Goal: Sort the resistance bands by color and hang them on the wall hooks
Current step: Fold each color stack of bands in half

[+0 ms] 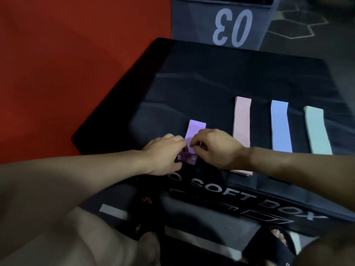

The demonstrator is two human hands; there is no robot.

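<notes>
Four piles of resistance bands, one to a colour, lie on the dark top of a padded soft box [211, 77] as a person bends over the nearest end of the row. Both hands work the purple bands [195, 135]: the left hand [163, 152] curls its fingers [179, 144] against the pile's left edge, while the right hand [215, 148] bends its fingers [195, 144] down onto the top strip, apparently pinching it, though the exact grip is hidden under the knuckles. Neither hand lies flat or slack; both are closed on the purple stack, whose stepped lower edges show just beneath the fingertips.

Sorting looks close to finished, and squaring up this pile seems to be the step in hand. Just to the right of the right hand's fingers lies the pink stack [242, 121], partly crossed by that wrist; farther right lie the blue stack [280, 125] and then the mint-green stack [317, 131], both well apart from either hand. Beyond the fingers, past the far edge of the box, stands a grey bin marked 03 [230, 25], with red flooring [67, 64] off to the left.

No wall hooks are in view. Hanging is not yet begun, and the next move likely calls for gathering one colour whole and carrying it off without letting the limp strips slide apart.
</notes>
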